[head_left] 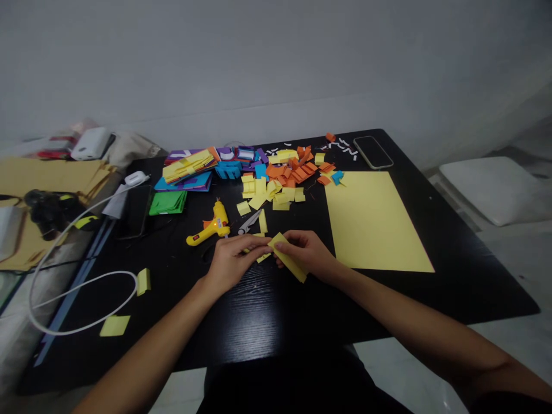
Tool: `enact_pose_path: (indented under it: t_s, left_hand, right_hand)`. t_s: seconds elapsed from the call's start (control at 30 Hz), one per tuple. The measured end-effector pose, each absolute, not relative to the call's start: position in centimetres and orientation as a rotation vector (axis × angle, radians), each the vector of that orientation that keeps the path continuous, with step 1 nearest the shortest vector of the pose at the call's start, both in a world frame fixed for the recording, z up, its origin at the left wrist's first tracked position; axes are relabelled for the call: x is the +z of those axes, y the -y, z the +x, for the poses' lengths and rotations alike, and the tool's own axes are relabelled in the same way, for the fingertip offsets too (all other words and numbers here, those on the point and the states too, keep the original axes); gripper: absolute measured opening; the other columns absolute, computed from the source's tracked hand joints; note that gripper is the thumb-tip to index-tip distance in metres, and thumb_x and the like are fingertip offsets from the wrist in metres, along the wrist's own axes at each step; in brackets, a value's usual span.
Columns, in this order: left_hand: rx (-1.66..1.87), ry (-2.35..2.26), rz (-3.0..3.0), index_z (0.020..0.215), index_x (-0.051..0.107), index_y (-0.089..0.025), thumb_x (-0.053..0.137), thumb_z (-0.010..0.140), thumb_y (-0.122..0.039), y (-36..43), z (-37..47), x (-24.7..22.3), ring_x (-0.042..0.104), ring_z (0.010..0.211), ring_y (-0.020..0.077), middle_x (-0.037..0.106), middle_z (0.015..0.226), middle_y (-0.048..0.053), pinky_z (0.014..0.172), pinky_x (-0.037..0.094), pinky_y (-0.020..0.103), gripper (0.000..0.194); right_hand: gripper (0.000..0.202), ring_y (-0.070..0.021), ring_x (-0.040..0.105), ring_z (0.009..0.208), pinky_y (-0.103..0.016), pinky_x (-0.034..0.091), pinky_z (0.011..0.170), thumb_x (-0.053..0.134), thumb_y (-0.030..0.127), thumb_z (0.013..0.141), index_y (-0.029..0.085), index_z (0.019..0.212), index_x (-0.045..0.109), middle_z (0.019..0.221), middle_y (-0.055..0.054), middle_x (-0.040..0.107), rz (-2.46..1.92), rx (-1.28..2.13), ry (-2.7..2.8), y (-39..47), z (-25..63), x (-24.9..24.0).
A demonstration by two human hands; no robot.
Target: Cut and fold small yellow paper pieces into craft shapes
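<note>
A folded yellow paper strip [293, 261] is pinched between the thumb and fingers of my right hand [308, 253], above the front part of the black table. My left hand [235, 259] reaches to the strip's upper left end, its fingers close together; whether they grip the paper is hard to make out. Scissors [250, 222] and small yellow paper pieces [282, 198] lie just beyond my hands. A yellow glue gun [211, 225] rests on its side to the left of them. The large yellow sheet [375, 224] lies flat at the right.
Orange folded pieces [293, 171], green papers [168, 202] and stacked coloured strips [190, 167] lie farther back on the black table [457, 287]. A phone [373, 152] is at the back right. A white cable [81, 282] loops at the left; a white stool [478, 190] stands right.
</note>
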State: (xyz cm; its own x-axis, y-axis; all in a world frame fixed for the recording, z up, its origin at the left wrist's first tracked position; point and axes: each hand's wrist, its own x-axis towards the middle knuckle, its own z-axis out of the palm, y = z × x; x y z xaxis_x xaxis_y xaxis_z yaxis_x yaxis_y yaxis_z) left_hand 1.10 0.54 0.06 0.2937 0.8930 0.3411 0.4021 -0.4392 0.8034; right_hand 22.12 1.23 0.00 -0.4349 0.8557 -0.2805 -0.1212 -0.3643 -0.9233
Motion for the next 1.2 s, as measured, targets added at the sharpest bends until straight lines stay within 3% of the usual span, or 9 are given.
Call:
enact_pose_path:
  t_s: [0.8,1.2]
  left_hand:
    - [1.115,-1.057,2.094,0.102,0.080,-0.024,0.075,0.089,-0.022,-0.36,1.24,0.33,0.078,0.084,0.0166,0.082,0.098,0.003,0.078,0.062,0.026,0.015]
    - [1.122,-1.096,2.072,0.099,0.081,-0.024,0.075,0.089,-0.026,-0.25,1.34,0.30,0.077,0.081,0.0177,0.082,0.095,0.003,0.077,0.062,0.028,0.012]
  right_hand:
    - [0.027,-0.0126,0.067,0.060,-0.025,0.054,0.061,0.077,0.043,0.081,0.017,0.081,0.071,0.067,0.001,0.071,-1.062,1.777,1.280,-1.11,22.16,0.24]
    - [0.027,-0.0138,0.069,0.063,-0.027,0.055,0.064,0.078,0.044,0.080,0.018,0.082,0.072,0.069,0.000,0.072,-1.060,1.777,1.268,-1.16,22.23,-0.02]
